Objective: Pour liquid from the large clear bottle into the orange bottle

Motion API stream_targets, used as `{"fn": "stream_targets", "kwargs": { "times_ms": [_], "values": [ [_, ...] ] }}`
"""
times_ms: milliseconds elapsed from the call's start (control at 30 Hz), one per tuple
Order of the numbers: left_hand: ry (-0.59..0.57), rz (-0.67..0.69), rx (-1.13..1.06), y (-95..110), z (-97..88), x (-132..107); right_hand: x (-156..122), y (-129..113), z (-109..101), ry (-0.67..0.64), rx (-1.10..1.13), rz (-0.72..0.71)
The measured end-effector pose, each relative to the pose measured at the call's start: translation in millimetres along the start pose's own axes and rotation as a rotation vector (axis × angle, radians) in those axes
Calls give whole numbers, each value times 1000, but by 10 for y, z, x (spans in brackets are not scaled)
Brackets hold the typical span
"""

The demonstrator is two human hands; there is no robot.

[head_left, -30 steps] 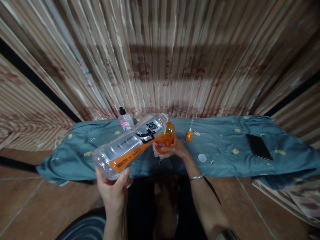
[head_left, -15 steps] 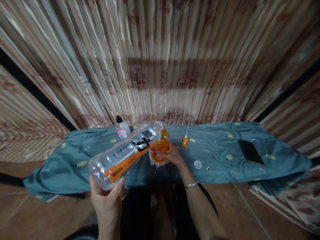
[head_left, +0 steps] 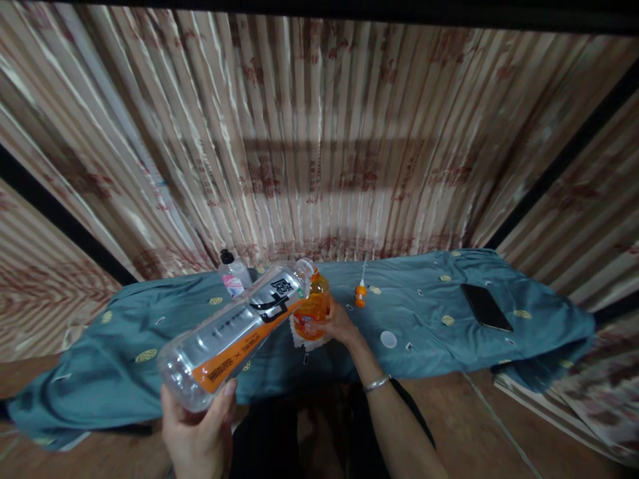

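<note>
- Over the last second the view has tipped upward: the cloth-covered desk (head_left: 434, 349) sits lower in it, and a black bar (head_left: 319, 12) now runs across the top
- Between the hands, little has changed: the large clear bottle (head_left: 234, 332) keeps its slant, its neck still up against the mouth of the orange bottle (head_left: 314, 309), so the pouring pose seems to be holding steady; whether liquid is running cannot be made out
- The left hand (head_left: 200, 429) has its grip clasped round the base of the large clear bottle, above the desk's near edge
- The right hand (head_left: 339, 324) grasps the orange bottle from its right side; that bottle stands on a white scalloped mat (head_left: 307, 344) on the desk
- The slanted bottle hides part of the orange bottle's left side, though nothing else blocks the two mouths
- Just behind the slanted bottle stands a black-capped bottle (head_left: 233, 276), probably the nearest thing to knock
- To the right lie an orange pump top (head_left: 360, 294), a white disc (head_left: 388, 339) and a dark flat device (head_left: 486, 307), all away from both bottles
</note>
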State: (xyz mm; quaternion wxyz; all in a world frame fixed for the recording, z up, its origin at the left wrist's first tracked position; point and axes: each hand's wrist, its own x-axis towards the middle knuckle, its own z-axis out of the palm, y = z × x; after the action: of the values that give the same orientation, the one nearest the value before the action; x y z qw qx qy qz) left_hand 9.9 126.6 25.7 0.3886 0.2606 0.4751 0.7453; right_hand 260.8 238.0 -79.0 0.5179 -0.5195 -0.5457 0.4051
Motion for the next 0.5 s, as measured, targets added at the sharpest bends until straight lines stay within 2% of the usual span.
{"fn": "stream_targets", "kwargs": {
  "times_ms": [333,500],
  "values": [
    [-80,38,3,-46,-56,27,-5,54,-32,-11,-16,51],
    [-29,18,-7,-71,-63,48,6,111,-44,-41,-11,28]
  ]
}}
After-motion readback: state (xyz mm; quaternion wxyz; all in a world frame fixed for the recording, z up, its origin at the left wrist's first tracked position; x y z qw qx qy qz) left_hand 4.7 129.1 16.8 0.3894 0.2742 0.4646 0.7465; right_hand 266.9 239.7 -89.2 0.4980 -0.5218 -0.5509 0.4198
